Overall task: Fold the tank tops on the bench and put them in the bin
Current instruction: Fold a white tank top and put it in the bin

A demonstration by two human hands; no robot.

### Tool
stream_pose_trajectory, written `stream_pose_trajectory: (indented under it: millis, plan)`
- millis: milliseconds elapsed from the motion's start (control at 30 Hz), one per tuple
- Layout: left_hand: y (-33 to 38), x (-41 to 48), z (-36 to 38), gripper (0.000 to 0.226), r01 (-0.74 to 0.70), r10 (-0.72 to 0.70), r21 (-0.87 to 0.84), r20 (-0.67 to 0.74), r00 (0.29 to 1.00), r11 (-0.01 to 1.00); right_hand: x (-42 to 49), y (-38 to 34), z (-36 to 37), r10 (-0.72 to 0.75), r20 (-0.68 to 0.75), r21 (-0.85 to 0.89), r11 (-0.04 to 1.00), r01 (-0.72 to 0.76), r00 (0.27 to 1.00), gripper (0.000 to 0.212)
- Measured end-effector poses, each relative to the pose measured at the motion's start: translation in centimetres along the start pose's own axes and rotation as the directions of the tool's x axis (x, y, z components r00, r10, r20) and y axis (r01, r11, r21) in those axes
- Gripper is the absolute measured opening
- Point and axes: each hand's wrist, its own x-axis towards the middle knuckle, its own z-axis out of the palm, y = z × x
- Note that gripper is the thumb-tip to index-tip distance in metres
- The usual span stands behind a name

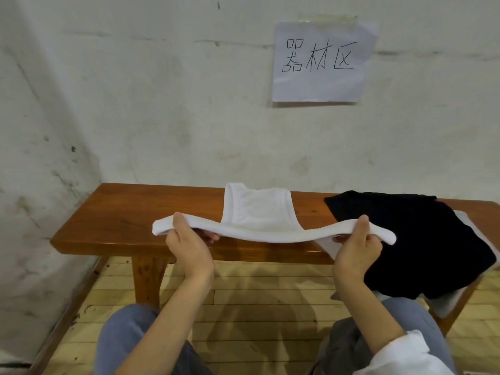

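A white tank top lies across the wooden bench, its straps toward the wall and its near part lifted off the wood. My left hand pinches the lifted edge near its left end, thumb on top. My right hand pinches the same edge near its right end. The cloth sags in a band between them. A black tank top lies spread over the bench's right end, on top of a pale garment. No bin is in view.
The bench stands against a rough white wall with a handwritten paper sign. Wooden floorboards run under the bench. My knees in blue trousers are close to the bench's front edge.
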Motion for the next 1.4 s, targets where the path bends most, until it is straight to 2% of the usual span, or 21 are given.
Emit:
stream_pose_trajectory:
  millis: [167, 400, 633, 800, 900, 967, 1033, 1067, 1100, 1133, 1167, 1200, 1267, 1333, 1400]
  plan:
    - [-0.2, -0.2, -0.3, 0.030, -0.066, 0.066, -0.007, 0.001, 0.998, 0.998, 0.3, -1.1, 0.0, -0.068, -0.011, 0.045, 0.997, 0.069, 0.998, 0.028]
    - [-0.2, -0.2, 0.3, 0.030, -0.067, 0.067, -0.066, -0.002, 0.998, 0.996, 0.9, -0.8, 0.3, -0.092, 0.014, 0.059, 0.994, 0.091, 0.996, 0.029]
    - [-2.1, 2.5, 2.0, 0.040, -0.069, 0.069, 0.043, -0.004, 0.998, 0.997, 2.8, 0.8, 2.3, -0.090, 0.061, 0.003, 0.996, 0.090, 0.994, 0.032]
    - [-3.6, 6.4, 5.6, 0.047, -0.036, 0.039, 0.071, -0.041, 0.998, 0.997, 5.7, 2.1, 6.6, -0.021, 0.092, 0.006, 1.000, 0.021, 0.996, 0.041]
    - [-4.7, 10.0, 8.5, 0.047, 0.032, -0.031, 0.032, -0.046, 0.998, 0.999, 8.3, 3.1, 10.6, 0.054, 0.114, -0.002, 0.999, -0.054, 0.992, 0.039]
    - [-6.1, 12.6, 10.1, 0.045, 0.147, -0.148, 0.043, 0.010, 0.989, 0.988, 10.1, 4.6, 13.0, 0.142, 0.168, 0.004, 0.989, -0.145, 0.976, 0.035]
    - [-8.2, 14.2, 10.8, 0.038, 0.251, -0.271, 0.177, 0.101, 0.957, 0.952, 11.1, 7.0, 14.4, 0.206, 0.235, -0.126, 0.976, -0.181, 0.950, 0.033]
    - [-9.5, 14.5, 10.8, 0.031, 0.241, -0.290, 0.287, 0.145, 0.946, 0.927, 11.2, 8.4, 14.6, 0.226, 0.262, -0.230, 0.959, -0.167, 0.938, 0.029]
    - [-10.6, 14.4, 10.7, 0.023, 0.162, -0.263, 0.413, 0.202, 0.943, 0.896, 10.9, 9.7, 14.4, 0.225, 0.292, -0.333, 0.935, -0.121, 0.930, 0.024]
    - [-11.8, 14.3, 10.4, 0.018, 0.014, -0.201, 0.541, 0.289, 0.936, 0.841, 10.4, 10.8, 14.2, 0.203, 0.334, -0.430, 0.902, -0.043, 0.921, 0.021]
    - [-13.1, 14.1, 10.1, 0.016, -0.182, -0.130, 0.654, 0.399, 0.908, 0.734, 9.8, 11.8, 13.9, 0.179, 0.383, -0.525, 0.850, 0.054, 0.906, 0.021]
    - [-14.2, 13.9, 9.6, 0.017, -0.388, -0.066, 0.716, 0.517, 0.854, 0.581, 9.1, 12.5, 13.6, 0.161, 0.437, -0.617, 0.770, 0.165, 0.885, 0.021]
    - [-15.8, 14.1, 8.9, 0.026, -0.709, -0.009, 0.638, 0.746, 0.666, 0.301, 7.8, 13.5, 12.9, 0.123, 0.539, -0.732, 0.556, 0.393, 0.833, 0.025]
    - [-16.7, 14.7, 8.5, 0.039, -0.837, -0.124, 0.519, 0.855, 0.504, 0.172, 6.2, 14.1, 12.0, 0.078, 0.632, -0.727, 0.403, 0.556, 0.771, 0.030]
    - [-17.2, 14.9, 8.1, 0.044, -0.893, -0.234, 0.444, 0.878, 0.419, 0.069, 4.6, 14.5, 11.0, 0.022, 0.736, -0.645, 0.326, 0.691, 0.676, 0.036]
